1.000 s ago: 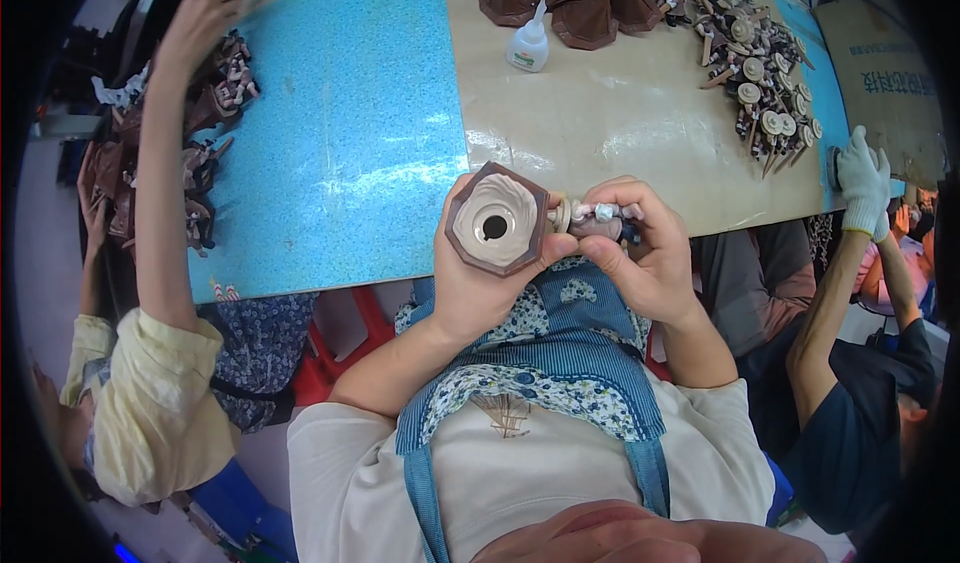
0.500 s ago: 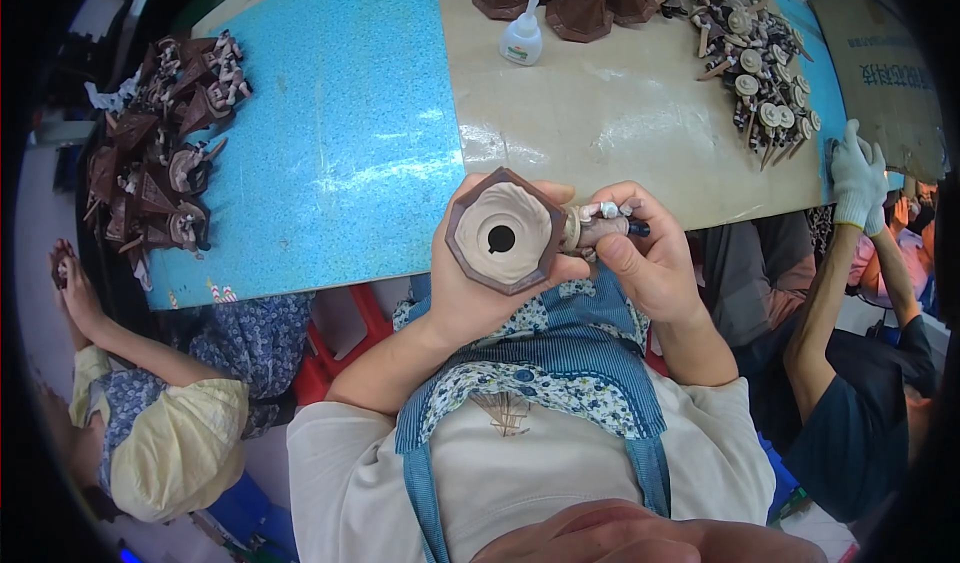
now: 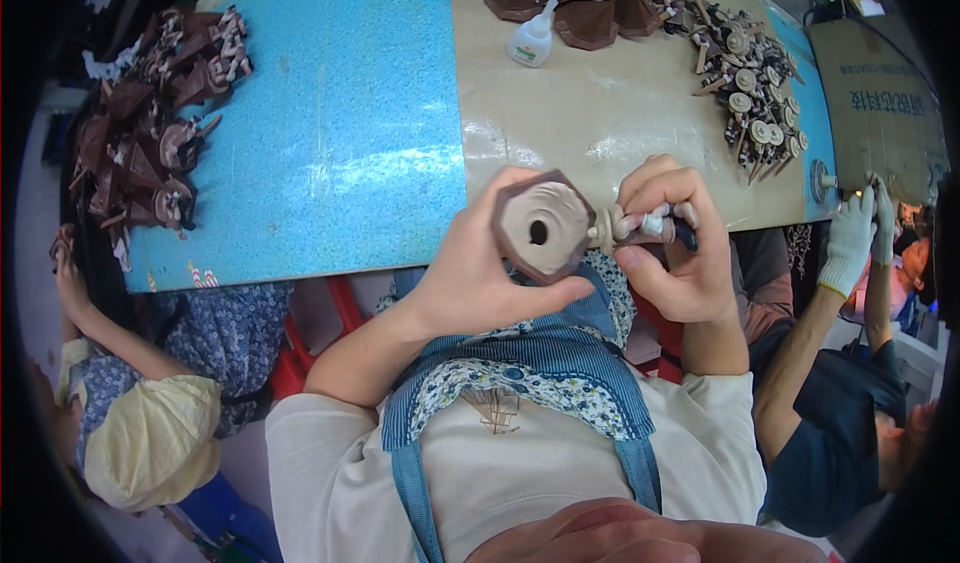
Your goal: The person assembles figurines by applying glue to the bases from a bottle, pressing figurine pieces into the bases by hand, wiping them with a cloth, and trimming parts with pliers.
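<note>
left hand [image 3: 462,275] curled round brown base [image 3: 565,213], held at table's [image 3: 340,133] near edge; fingertips mostly hidden behind it. right hand [image 3: 692,285] pinching figure [image 3: 652,227] between thumb and fingers, just right of base; figure partly covered, cannot tell if the two join. beyond: white bottle [image 3: 530,43] beside brown shells [image 3: 587,25], some cut off at top. right heap [image 3: 758,108] tangled, single pieces hard to make out.

Free room over blue mat [image 3: 340,113] — obstacles rightward: bottle [image 3: 531,43], figurine heap [image 3: 755,103]

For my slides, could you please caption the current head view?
Left hand holding a brown-rimmed piece, right hand gripping a small figurine.
</note>
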### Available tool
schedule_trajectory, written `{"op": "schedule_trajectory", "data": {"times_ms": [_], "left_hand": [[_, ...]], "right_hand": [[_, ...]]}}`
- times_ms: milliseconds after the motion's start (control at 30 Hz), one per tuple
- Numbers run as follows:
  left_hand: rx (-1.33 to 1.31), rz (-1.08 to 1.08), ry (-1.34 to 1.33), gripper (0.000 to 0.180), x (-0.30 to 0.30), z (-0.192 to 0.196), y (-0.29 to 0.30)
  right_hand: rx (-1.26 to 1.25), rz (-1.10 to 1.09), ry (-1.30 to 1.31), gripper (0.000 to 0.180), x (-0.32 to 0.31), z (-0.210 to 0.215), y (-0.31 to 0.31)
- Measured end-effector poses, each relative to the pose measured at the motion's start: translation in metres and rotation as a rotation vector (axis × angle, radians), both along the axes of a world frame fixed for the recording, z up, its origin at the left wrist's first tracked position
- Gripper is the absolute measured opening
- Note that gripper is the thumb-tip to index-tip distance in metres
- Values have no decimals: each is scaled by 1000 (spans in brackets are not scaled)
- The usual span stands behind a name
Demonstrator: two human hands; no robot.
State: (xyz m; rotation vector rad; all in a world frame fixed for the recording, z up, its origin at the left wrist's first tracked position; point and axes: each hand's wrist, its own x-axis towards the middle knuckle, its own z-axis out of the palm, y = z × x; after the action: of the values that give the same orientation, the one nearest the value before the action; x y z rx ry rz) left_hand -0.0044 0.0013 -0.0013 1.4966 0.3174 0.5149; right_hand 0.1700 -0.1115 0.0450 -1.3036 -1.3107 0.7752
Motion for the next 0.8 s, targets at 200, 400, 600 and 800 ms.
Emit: {"op": "schedule_trajectory", "data": {"times_ms": [200, 400, 600, 800], "left_hand": [[-111, -120, 72, 67, 3, 8, 0], [76, -107, 67, 61, 5, 12, 4], [87, -146, 108, 60, 6, 11, 5], [-23, -203, 19, 59, 10, 5, 1]], "right_hand": [[92, 173, -506, 33, -4, 23, 23], [86, 240, -851, 35, -10, 38, 32], [8, 388, -891, 41, -7, 40, 33], [136, 414, -650, 35, -3, 27, 35]]}}
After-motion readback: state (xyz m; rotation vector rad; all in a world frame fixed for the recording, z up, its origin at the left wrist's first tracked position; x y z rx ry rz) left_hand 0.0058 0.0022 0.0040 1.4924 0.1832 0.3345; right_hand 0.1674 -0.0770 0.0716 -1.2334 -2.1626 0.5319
